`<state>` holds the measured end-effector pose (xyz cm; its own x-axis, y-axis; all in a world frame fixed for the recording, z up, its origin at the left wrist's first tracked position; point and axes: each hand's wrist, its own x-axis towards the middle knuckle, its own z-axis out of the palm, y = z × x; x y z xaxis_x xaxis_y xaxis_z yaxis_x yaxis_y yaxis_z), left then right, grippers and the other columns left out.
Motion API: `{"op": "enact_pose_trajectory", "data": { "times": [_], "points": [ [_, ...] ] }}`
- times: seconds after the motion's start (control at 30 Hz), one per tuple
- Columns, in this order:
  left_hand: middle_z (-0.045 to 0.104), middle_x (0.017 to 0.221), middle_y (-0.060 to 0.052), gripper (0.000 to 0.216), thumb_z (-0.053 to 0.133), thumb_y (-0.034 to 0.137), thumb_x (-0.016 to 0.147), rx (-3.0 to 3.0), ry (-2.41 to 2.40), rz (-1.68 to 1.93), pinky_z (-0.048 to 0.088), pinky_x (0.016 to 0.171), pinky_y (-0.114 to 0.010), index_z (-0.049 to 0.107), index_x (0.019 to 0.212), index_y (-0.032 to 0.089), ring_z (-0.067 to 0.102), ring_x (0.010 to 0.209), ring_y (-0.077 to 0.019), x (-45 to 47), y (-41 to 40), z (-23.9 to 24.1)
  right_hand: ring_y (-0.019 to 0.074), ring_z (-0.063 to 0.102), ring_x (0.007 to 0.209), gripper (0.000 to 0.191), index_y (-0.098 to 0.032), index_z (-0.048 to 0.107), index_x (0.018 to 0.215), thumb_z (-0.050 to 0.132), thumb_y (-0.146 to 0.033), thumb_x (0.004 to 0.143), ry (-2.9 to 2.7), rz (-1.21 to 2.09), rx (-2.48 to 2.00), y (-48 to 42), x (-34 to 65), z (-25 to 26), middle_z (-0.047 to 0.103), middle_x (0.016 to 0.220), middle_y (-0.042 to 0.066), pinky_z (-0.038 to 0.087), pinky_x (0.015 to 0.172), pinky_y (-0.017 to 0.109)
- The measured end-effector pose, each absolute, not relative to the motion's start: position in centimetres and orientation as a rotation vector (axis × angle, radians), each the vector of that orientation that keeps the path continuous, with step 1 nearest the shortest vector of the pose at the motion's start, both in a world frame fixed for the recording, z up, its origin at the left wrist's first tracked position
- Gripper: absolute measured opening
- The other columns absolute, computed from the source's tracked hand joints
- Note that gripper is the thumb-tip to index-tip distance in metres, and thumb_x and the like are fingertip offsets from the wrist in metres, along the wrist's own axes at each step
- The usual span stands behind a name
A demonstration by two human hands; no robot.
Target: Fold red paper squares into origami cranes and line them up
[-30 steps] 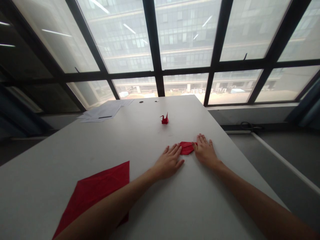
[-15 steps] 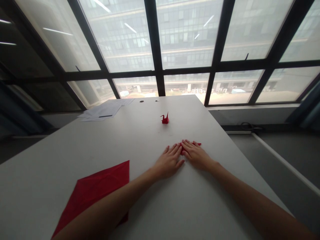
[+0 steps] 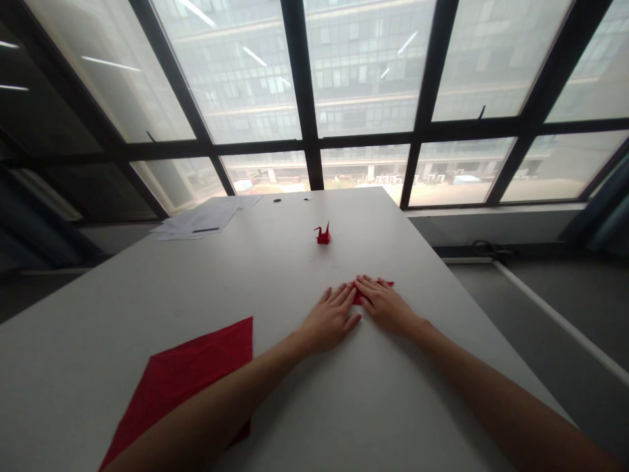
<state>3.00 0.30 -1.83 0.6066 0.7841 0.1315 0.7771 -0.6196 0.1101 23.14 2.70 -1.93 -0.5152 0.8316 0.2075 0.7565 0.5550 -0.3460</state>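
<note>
Just right of the frame's centre, a small, folded piece of red paper (image 3: 358, 299) lies on the smooth white tabletop (image 3: 275, 275), mostly covered by the right hand (image 3: 384, 308), its fingers outstretched, while the left hand (image 3: 328, 324) rests extended fingertips at the paper's left end; neither is clenched. This looks like crease-flattening, and the next move seems to call for left-hand steadiness while the right presses along the fold.

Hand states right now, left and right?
Left hand: open, palm down, fingertips at the folded red paper.
Right hand: open, palm down, fingers lying across that paper.
</note>
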Motion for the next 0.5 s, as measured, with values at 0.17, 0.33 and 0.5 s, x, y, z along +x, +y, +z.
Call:
{"op": "enact_pose_trajectory", "data": {
  "times": [0.17,0.33,0.5],
  "points": [
    [0.018,0.163,-0.01,0.068,0.021,0.056,0.102,2.777,1.349,0.257,0.013,0.123,-0.045,0.019,0.157,0.016,0.016,0.152,-0.0212,3.01,0.27,-1.76,0.0207,0.03,0.147,0.053,-0.015,0.042,0.149,0.036,-0.03,0.098,-2.43,0.327,-1.3,2.79,23.17,-1.96,0.036,0.157,0.01,0.019,0.122,0.044],
    [0.019,0.163,-0.011,0.067,0.022,0.055,0.102,2.775,1.349,0.262,0.013,0.123,-0.044,0.02,0.157,0.016,0.016,0.152,-0.0215,3.01,0.2,-1.71,0.0206,0.031,0.147,0.053,-0.015,0.043,0.149,0.036,-0.03,0.098,-2.426,0.336,-1.297,2.73,23.27,-1.87,0.037,0.157,0.011,0.019,0.122,0.044],
    [0.02,0.163,-0.011,0.067,0.023,0.055,0.102,2.773,1.348,0.275,0.013,0.123,-0.043,0.02,0.157,0.017,0.017,0.152,-0.0215,2.99,0.18,-1.7,0.0204,0.031,0.147,0.053,-0.016,0.042,0.149,0.035,-0.03,0.099,-2.425,0.323,-1.296,2.67,23.25,-1.9,0.037,0.157,0.01,0.019,0.121,0.044]
  ]
}}
